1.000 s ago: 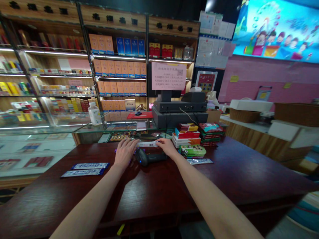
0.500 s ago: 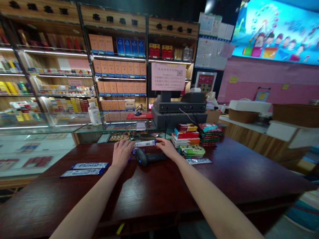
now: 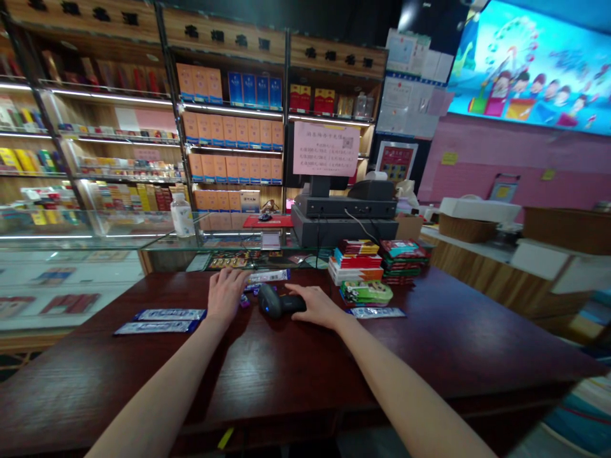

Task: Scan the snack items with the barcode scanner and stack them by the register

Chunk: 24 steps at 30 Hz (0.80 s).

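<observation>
My left hand [image 3: 226,294] pinches the left end of a slim white-and-blue packet [image 3: 272,276], held just behind the scanner with its printed code showing. A black barcode scanner [image 3: 271,302] lies on the dark wooden counter, a small blue light on its head. Around its handle sits my right hand [image 3: 317,306], fingers on the far side and thumb on the near side. Two similar packets [image 3: 160,327] lie left of my left hand, and another packet [image 3: 379,312] lies right of my right hand. Small purple wrapped pieces [image 3: 245,300] are partly hidden beside the scanner.
Right of centre stand stacked snack boxes [image 3: 356,264], green packs [image 3: 366,292] and red-green bags [image 3: 403,259]. Behind them is a cash register [image 3: 344,213] with a paper sign [image 3: 325,149]. A white bottle [image 3: 182,215] stands on the glass case at the left.
My right hand has let go of the packet's right end and moved down onto the scanner's handle. My left hand, still with the packet, has shifted slightly left.
</observation>
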{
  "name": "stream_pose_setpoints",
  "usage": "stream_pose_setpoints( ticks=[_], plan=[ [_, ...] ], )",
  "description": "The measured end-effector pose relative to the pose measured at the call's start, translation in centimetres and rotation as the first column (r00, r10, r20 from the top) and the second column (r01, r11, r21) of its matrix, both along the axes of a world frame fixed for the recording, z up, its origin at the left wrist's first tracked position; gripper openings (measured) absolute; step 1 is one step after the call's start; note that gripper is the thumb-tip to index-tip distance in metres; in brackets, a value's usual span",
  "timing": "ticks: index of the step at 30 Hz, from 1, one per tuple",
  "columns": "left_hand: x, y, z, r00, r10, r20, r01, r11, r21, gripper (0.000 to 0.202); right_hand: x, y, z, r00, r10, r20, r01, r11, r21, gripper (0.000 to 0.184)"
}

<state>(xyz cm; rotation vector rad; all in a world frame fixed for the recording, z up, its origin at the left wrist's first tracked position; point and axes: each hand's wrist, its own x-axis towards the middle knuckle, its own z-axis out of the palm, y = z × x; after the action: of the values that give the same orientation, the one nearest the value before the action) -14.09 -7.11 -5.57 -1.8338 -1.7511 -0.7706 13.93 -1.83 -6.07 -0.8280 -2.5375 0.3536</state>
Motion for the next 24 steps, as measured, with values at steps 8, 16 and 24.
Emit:
stream_pose_setpoints(
  ticks=[8,16,24],
  plan=[
    [-0.3,-0.2,0.2,0.998,0.047,-0.037,-0.047,0.999,-0.008,0.030,-1.1,-0.4,-0.2,0.999,-0.048,0.007,0.048,0.999,0.017,0.070],
    [-1.3,-0.6,0.1,0.997,0.065,-0.036,-0.065,0.998,-0.007,0.030,-0.1,-0.6,0.5,0.998,-0.061,-0.032,0.061,0.998,0.013,0.078],
    [-1.9,-0.7,-0.1,0.999,0.049,0.015,-0.049,0.998,0.025,0.029,0.2,-0.4,1.5,0.994,-0.042,-0.101,0.043,0.999,0.005,0.078]
  ],
)
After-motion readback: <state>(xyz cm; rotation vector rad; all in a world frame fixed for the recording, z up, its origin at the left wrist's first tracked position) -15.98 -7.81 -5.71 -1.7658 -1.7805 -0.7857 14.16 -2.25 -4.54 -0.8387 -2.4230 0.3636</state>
